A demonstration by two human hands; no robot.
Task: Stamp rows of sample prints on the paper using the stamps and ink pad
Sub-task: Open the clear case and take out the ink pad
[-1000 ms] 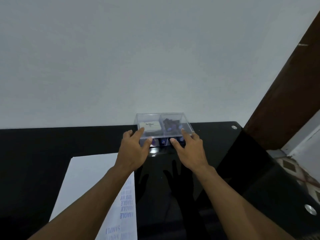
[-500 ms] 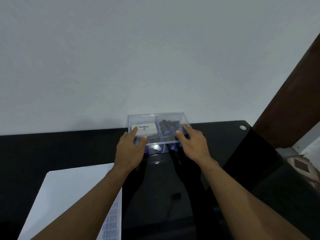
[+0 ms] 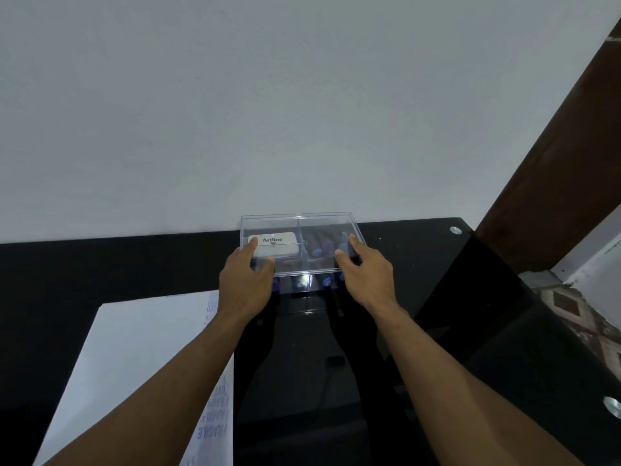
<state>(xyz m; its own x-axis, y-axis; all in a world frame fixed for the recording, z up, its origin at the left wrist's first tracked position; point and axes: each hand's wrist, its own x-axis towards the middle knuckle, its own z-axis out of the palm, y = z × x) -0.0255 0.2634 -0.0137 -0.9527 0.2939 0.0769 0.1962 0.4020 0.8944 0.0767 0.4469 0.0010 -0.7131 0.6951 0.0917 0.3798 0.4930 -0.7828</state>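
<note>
The left hand [image 3: 247, 280] grips the left end of a clear plastic box [image 3: 322, 220] with its thumb curled against the near wall and its fingers over the top, while the right hand [image 3: 366, 270] grips the right end the same way. Inside, a white Artline ink pad [image 3: 279, 245] lies in the left compartment and dark stamps with blue ends [image 3: 324, 245] lie in the right one. The box sits at twelve o'clock on the black glass table [image 3: 100, 264] against the wall [image 3: 268, 112], and the paper [image 3: 134, 348], with blue prints along its right edge, lies at seven o'clock from it.
</note>
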